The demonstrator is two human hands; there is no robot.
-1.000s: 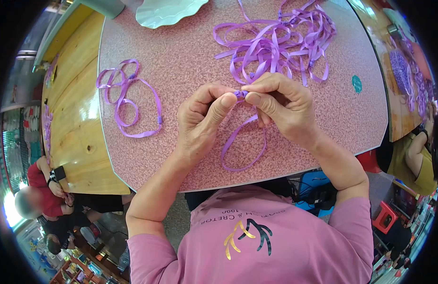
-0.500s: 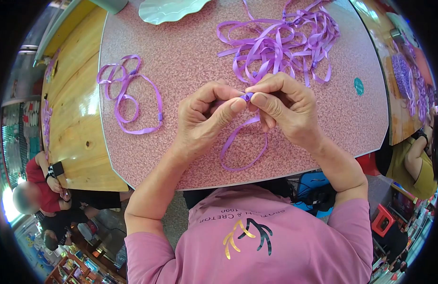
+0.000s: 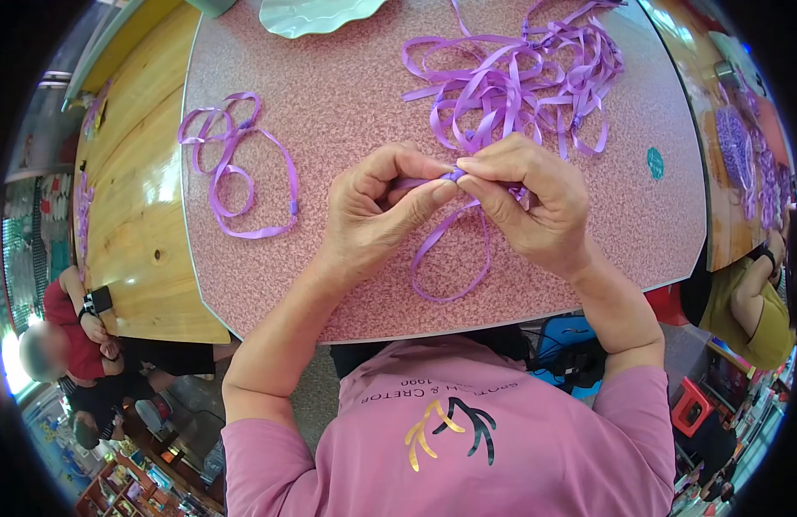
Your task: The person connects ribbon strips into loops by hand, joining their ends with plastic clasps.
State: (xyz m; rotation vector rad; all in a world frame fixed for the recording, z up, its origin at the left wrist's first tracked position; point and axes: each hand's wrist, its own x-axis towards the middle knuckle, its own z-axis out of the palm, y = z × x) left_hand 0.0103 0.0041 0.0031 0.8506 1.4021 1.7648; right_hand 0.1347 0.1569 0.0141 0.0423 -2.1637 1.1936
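Both my hands meet over the pink speckled table (image 3: 355, 297), pinching a purple ribbon (image 3: 451, 291) at a small darker purple piece. My left hand (image 3: 377, 207) grips it between thumb and forefinger from the left. Thumb and forefinger of my right hand (image 3: 536, 198) pinch from the right, close against the left fingertips. A loop of this ribbon hangs below onto the table. Just beyond my hands lies a tangled pile of purple ribbons (image 3: 493, 82). One looped purple ribbon (image 3: 292, 177) with small darker bands rests at the left.
A pale scalloped dish (image 3: 316, 19) stands at the far edge, and a green oval sticker (image 3: 655, 163) is on the right side. Wooden tables (image 3: 148, 198) adjoin on both sides. One person in red (image 3: 69, 323) sits left, another in olive (image 3: 747, 310) sits right.
The right fingers have shifted slightly, and the dark piece now lies more sideways between both pinches. More ribbon shows under the right palm. The view has moved a little.
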